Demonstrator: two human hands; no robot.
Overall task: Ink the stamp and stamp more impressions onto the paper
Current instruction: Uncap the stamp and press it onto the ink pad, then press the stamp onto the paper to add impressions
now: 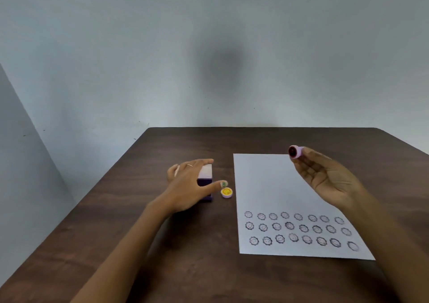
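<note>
A white paper [274, 186] lies on the table right of centre, with three rows of round smiley impressions [299, 229] across its near part. My right hand [325, 177] is raised above the paper's far right area, fingertips shut on a small pink round stamp [295, 151] whose dark inked face is turned to the left. My left hand [188, 186] rests over the purple ink pad box [205, 182] left of the paper, fingers spread around it. A pink cap with a yellow smiley top [226, 192] lies just beside the left thumb.
The dark brown wooden table [162, 244] stands against a pale wall. Its far edge runs just behind the paper, and its left edge slants down toward me. Bare wood shows between my forearms.
</note>
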